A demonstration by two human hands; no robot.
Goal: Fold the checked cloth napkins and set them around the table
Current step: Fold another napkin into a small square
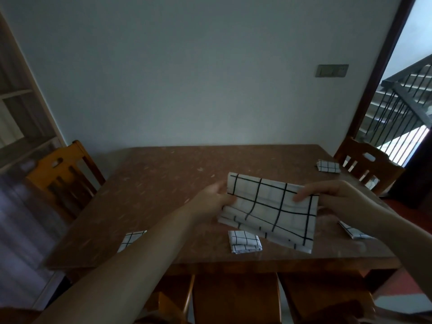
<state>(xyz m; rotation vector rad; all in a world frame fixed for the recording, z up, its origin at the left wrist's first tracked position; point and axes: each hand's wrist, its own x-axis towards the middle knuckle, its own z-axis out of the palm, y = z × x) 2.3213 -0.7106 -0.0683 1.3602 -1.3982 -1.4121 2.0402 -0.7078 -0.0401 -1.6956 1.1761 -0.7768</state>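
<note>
A white black-checked cloth napkin (268, 211) is held above the brown wooden table (163, 195) — pinched at its ends by the left hand (214, 198) and right hand (336, 198); 4 small folded napkins (245, 242) lie around.

A brown speckled table (163, 183) carries four folded checked napkins: near-left (131, 239), near-centre (245, 242), near-right (350, 230), far-right (328, 166)

Between our left hand (216, 197) and right hand (336, 197) we hold a checked napkin (268, 210) of soft, matt white cloth, faintly creased. Under our hands the table (163, 183) shows a glossy, mottled brown top. Beyond each hand stands a chair (63, 174) of smooth, varnished orange-brown wood.
</note>
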